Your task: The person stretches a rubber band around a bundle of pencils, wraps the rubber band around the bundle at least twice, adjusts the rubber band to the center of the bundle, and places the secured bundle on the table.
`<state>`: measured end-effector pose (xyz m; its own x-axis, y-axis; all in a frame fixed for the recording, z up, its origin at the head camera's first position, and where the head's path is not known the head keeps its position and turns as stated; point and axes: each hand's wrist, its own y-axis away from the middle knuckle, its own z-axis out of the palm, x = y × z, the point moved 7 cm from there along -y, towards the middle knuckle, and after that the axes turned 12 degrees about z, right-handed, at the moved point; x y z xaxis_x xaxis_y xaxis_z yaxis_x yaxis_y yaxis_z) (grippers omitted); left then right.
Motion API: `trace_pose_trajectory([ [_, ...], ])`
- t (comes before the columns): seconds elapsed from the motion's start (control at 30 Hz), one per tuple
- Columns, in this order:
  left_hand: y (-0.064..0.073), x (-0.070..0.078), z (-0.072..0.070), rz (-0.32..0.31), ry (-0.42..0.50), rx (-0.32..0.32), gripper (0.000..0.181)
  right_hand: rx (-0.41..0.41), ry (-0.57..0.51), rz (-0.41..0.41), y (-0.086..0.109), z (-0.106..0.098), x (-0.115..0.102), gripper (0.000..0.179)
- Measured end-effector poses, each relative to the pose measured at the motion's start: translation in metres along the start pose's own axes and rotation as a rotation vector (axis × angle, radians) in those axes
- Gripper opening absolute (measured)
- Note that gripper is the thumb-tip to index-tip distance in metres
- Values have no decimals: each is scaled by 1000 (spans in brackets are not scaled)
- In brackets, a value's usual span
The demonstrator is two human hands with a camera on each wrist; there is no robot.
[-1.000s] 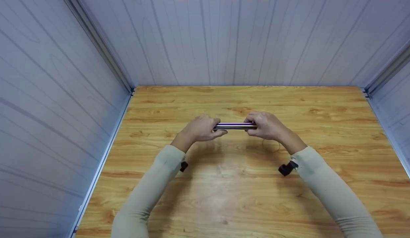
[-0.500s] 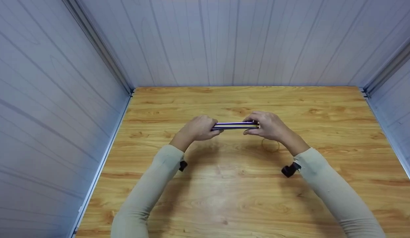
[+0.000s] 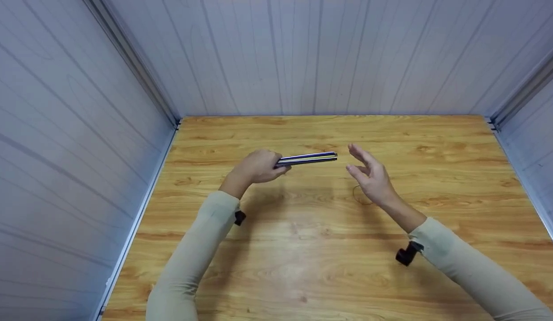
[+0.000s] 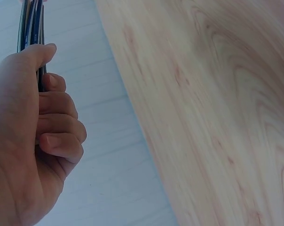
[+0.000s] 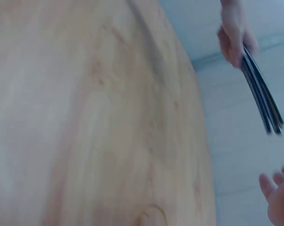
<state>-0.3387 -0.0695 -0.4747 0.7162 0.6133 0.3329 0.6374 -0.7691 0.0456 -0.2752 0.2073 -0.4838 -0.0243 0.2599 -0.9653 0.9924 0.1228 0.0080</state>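
Observation:
My left hand grips one end of a bundle of slim dark sticks, pen-like with pale and bluish glints. The bundle points right, held above the table, its free end slightly raised. In the left wrist view the thumb lies along the sticks while the fingers curl round them. To the right of the free end, my right hand is apart from it, fingers extended and thumb spread, holding nothing. The right wrist view shows the sticks fanning slightly at their blunt ends. Their gripped ends are hidden in the palm.
A thin yellowish rubber band lies on the wood-grain table, below and beside the right hand. Pale panel walls stand behind the table and along both sides. A black wrist camera hangs under the right sleeve.
My right hand has let go of the bundle's right end and moved away to the right, its fingers opening. The left hand has shifted slightly left and up with the sticks.

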Motion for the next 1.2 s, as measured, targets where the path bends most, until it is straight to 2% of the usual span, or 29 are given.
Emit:
trace_pose_trajectory([
  [0.07, 0, 1, 0, 3, 5, -7, 40, -11, -70, 17, 5, 6, -1, 68],
  [0.3, -2, 1, -1, -12, 7, -6, 41, -40, -176, 20, 9, 18, -5, 69],
  [0.47, -5, 6, -2, -12, 8, -11, 40, -96, -181, 25, 11, 30, -5, 70],
  [0.83, -11, 14, -3, 6, -16, 2, 38, -138, -204, 39, 12, 46, -7, 79],
  [1.1, -8, 16, -1, 0, 4, 26, 55, -162, -159, 32, 15, 46, -2, 83],
  [1.2, -7, 16, 0, -5, 7, 23, 55, -162, -148, 20, 15, 47, -1, 86],
])
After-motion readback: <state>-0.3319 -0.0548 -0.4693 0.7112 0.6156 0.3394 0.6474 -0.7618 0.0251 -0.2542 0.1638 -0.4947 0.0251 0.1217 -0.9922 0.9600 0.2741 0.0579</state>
